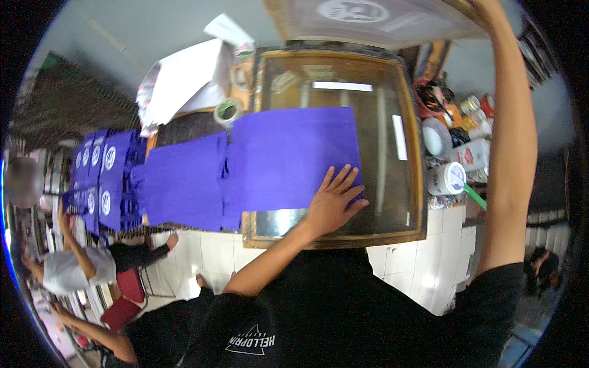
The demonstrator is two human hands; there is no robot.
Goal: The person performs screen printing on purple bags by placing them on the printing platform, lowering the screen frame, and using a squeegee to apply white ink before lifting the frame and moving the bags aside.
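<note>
We see matt purple cloth (288, 153) over the left edge of the counter (419, 184), whose smooth, glossy glass-like top sits in a worn wooden rim. Near its far left corner we find creased white paper (190, 73); beyond its right edge, a smooth plastic tub (438, 181); past its near edge, shiny floor tiles (399, 264).

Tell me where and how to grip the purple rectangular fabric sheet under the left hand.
Likely best pinched at its upper right corner, from the right: the sheet lies flat, clear glass borders that corner, and the left hand rests lower.
</note>
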